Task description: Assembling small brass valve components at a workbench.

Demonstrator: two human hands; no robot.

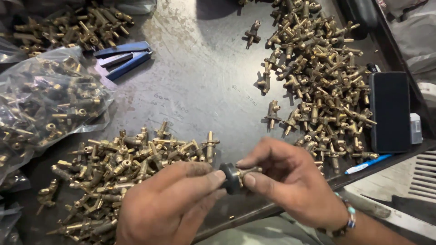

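a clear crinkled plastic bag [41, 100] of brass parts lies far left, a loose pile of brass fittings [122, 168] just left of the hands. the left hand [168, 204] pinches a round black knob [230, 178], and the right hand [290, 181] grips the brass valve fitting [250, 171] joined to it, its long axis running left to right near the table's near edge. bare scratched metal table [204, 81] lies open beyond, a second brass heap [318, 77] and dark phone [389, 111] at right.
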